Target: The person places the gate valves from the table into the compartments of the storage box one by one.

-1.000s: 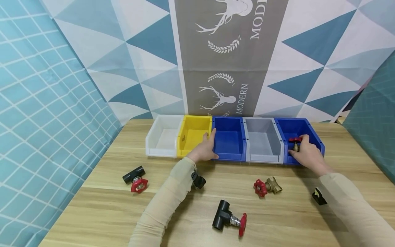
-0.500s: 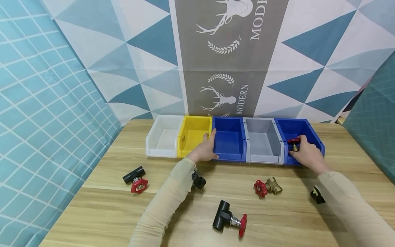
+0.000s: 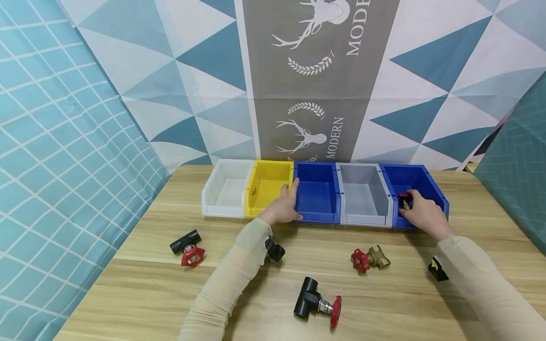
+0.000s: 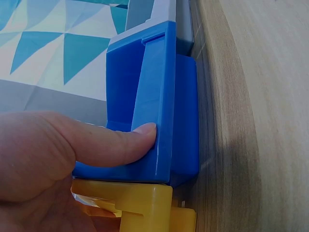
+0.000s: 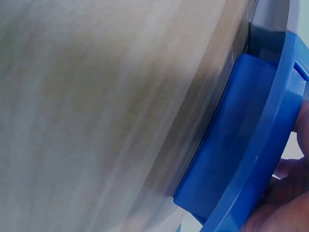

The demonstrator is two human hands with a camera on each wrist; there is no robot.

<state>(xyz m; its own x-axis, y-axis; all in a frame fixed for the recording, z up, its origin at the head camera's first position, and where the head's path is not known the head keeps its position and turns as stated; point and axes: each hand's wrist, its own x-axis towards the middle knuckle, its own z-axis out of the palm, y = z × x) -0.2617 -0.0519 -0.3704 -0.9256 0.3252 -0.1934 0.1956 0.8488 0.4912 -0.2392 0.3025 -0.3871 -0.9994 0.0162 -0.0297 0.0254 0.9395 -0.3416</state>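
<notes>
A row of joined bins stands along the back of the table. My left hand (image 3: 282,204) straddles the walls where the yellow bin (image 3: 251,208) meets the middle blue bin (image 3: 317,216). Its thumb lies on the blue bin's front lip in the left wrist view, with other fingers on the yellow side. Inside the right-hand blue bin (image 3: 432,177), my right hand (image 3: 426,215) holds a small brass gate valve with a red handwheel (image 3: 404,197), partly hidden by the fingers. In the right wrist view only that bin's outer front (image 5: 246,140) and part of the hand show.
A white bin (image 3: 228,208) and a grey bin (image 3: 364,218) belong to the same row. On the table lie a black tee valve (image 3: 185,241) at left, another black tee valve (image 3: 309,298) at front, and a brass valve (image 3: 377,256) between the arms.
My right hand has shifted slightly left and lowered the brass valve deeper into the right-hand blue bin, its handwheel tilting. The left hand has stayed in place.
</notes>
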